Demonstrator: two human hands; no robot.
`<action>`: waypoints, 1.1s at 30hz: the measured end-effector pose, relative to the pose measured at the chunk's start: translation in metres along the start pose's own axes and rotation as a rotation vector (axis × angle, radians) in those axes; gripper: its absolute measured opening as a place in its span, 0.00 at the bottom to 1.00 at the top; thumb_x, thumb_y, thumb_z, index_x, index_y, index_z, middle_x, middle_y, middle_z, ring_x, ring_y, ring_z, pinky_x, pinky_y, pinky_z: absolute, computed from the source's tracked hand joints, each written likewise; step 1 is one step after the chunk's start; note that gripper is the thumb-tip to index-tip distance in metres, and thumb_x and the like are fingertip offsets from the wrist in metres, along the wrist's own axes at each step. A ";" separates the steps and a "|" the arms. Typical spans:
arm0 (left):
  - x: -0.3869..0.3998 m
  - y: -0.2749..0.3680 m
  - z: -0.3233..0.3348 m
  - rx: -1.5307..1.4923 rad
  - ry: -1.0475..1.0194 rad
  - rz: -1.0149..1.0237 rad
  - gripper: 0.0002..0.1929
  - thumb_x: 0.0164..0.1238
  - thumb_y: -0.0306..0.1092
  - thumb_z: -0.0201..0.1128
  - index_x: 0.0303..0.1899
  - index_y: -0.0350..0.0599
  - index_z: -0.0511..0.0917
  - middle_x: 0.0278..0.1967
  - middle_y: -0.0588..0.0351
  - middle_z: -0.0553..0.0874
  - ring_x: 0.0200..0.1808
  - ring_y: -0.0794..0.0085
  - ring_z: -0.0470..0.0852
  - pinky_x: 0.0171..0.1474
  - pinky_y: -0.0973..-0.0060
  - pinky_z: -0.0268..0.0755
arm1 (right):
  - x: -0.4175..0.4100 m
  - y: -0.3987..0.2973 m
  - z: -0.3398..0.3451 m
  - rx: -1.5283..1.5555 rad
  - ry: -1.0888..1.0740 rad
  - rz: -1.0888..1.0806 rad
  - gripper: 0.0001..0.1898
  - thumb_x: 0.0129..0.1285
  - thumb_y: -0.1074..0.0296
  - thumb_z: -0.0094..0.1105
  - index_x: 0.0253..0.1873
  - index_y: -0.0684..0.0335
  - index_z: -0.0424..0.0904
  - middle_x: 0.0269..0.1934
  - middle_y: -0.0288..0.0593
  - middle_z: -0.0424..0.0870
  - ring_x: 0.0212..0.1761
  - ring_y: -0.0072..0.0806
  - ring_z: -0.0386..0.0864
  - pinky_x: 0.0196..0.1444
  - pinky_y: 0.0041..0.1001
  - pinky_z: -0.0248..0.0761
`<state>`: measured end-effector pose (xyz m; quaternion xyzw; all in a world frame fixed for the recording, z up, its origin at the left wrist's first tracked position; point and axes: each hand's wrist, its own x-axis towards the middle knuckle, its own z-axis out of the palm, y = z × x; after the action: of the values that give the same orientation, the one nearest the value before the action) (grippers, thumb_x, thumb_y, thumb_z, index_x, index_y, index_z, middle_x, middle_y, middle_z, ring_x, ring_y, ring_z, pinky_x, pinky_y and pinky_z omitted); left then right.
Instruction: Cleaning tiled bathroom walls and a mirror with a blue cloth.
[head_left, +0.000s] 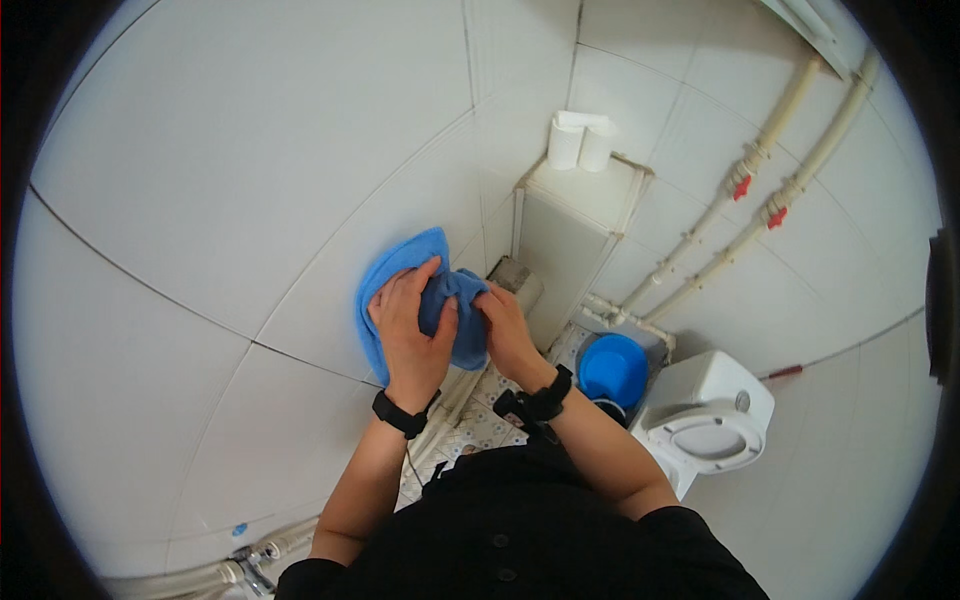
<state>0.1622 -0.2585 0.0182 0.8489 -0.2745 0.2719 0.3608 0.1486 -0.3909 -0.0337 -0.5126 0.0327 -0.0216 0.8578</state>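
Observation:
A blue cloth (401, 251), partly folded and bunched, lies against the white tiled wall (300, 187) in front of me. My left hand (414, 330) is spread over the cloth's left part, its fingers pressing into the fabric near the wall. With its fingertips, my right hand (511, 330) pinches the bunched right side of the cloth. Part of the fabric is hidden behind my left hand. Both wrists carry black bands.
Two paper rolls (566, 142) stand on a tiled box ledge (585, 191) in the corner. Pipes with red valve handles (741, 187) run down the right wall. Below are a blue basin (613, 367) and a white toilet (709, 420). A metal tap (255, 566) sits at lower left.

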 end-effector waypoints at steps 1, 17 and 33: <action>-0.002 0.001 0.001 -0.012 -0.015 0.010 0.28 0.59 0.26 0.63 0.64 0.43 0.70 0.54 0.48 0.79 0.58 0.58 0.74 0.65 0.65 0.56 | -0.009 0.000 0.001 0.079 -0.008 -0.003 0.17 0.67 0.66 0.47 0.55 0.66 0.77 0.45 0.36 0.81 0.46 0.21 0.76 0.53 0.21 0.68; -0.003 0.025 0.050 -0.711 -0.481 -0.425 0.20 0.70 0.35 0.60 0.60 0.42 0.69 0.45 0.50 0.82 0.47 0.72 0.79 0.51 0.75 0.71 | -0.047 -0.023 -0.049 0.140 0.401 -0.098 0.19 0.68 0.71 0.53 0.63 0.61 0.65 0.54 0.43 0.76 0.54 0.25 0.73 0.59 0.25 0.64; 0.131 0.036 0.188 -0.487 -0.287 -0.190 0.21 0.60 0.32 0.66 0.55 0.43 0.71 0.55 0.45 0.76 0.56 0.55 0.76 0.54 0.64 0.71 | 0.094 -0.111 -0.204 -0.888 0.538 -0.647 0.30 0.59 0.74 0.61 0.67 0.66 0.63 0.66 0.60 0.63 0.66 0.53 0.65 0.67 0.38 0.60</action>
<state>0.2796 -0.4582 0.0100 0.7891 -0.2993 0.0404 0.5350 0.2258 -0.6287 -0.0355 -0.7818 0.0965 -0.3940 0.4736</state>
